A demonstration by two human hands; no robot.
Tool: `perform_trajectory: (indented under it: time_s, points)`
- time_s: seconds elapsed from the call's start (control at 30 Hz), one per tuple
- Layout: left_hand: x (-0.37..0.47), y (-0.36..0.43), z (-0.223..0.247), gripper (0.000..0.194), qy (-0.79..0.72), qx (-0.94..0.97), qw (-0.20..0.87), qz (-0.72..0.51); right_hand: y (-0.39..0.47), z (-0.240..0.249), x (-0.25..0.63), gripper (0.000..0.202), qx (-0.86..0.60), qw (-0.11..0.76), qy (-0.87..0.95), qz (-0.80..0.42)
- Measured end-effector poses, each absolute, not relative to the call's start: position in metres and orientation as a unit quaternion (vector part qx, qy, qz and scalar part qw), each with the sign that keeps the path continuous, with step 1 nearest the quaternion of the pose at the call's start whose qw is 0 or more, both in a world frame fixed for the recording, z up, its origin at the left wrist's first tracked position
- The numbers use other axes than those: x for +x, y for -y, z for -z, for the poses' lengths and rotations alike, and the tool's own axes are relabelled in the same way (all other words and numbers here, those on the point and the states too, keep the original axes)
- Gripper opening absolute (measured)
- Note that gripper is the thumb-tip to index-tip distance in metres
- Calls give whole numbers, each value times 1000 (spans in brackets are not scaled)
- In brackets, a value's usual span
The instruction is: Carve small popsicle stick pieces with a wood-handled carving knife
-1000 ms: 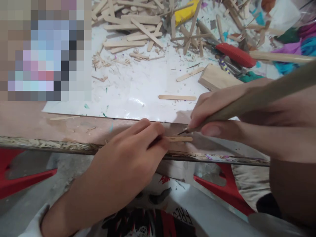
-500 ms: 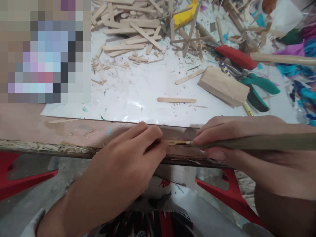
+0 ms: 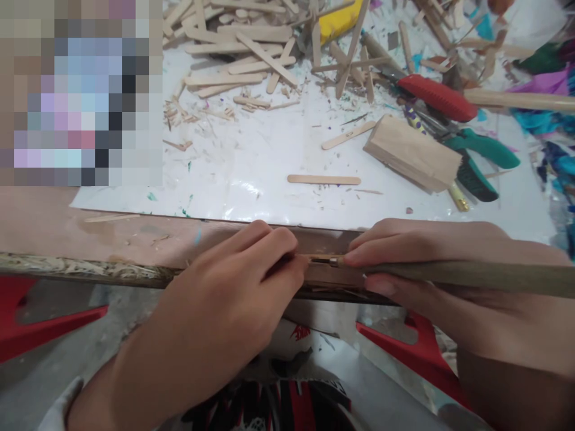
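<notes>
Near the table's front edge, my left hand (image 3: 242, 287) is closed on a small wooden stick (image 3: 320, 257), most of which its fingers hide. My right hand (image 3: 431, 257) grips a long tool with a greenish-brown wooden handle (image 3: 485, 280). The tool's thin metal tip (image 3: 324, 261) lies at the stick, close beside my left fingertips. Beyond my hands a single flat craft stick (image 3: 323, 179) rests on the white sheet (image 3: 251, 155).
Piled craft sticks (image 3: 242, 48) lie at the back. Farther right are a wooden block (image 3: 413, 152), a red-handled tool (image 3: 438, 97), green-handled pliers (image 3: 487, 149) and coloured scraps. Shavings line the table's front edge (image 3: 90, 266). Red chair parts (image 3: 417, 353) show below.
The tool's tip has moved slightly left towards my left fingers, and its handle now slants lower at the right. My left hand has barely moved.
</notes>
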State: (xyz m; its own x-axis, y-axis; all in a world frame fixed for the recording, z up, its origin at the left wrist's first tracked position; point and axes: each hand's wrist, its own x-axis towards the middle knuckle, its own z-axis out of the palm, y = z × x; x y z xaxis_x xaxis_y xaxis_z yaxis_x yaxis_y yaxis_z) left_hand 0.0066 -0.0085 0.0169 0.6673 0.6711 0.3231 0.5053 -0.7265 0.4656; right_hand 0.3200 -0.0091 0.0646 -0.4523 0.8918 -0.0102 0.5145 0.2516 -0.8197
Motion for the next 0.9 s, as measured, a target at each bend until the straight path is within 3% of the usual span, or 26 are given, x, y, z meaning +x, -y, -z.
perform_trajectory:
  time_s: [0.27,0.43,0.73,0.9]
  points:
    - [7,8,-17,34,-323,901,163,-240,5,-64,313,1,-499,273,699,-434]
    - [7,8,-16,31,-319,904,156,-237,0,-63,312,17,-500,272,701,-429]
    - [9,6,-19,39,-318,906,151,-235,-2,-58,314,17,-525,288,639,-483]
    - [7,6,-17,34,-307,911,151,-231,-6,-58,318,20,-533,283,654,-456]
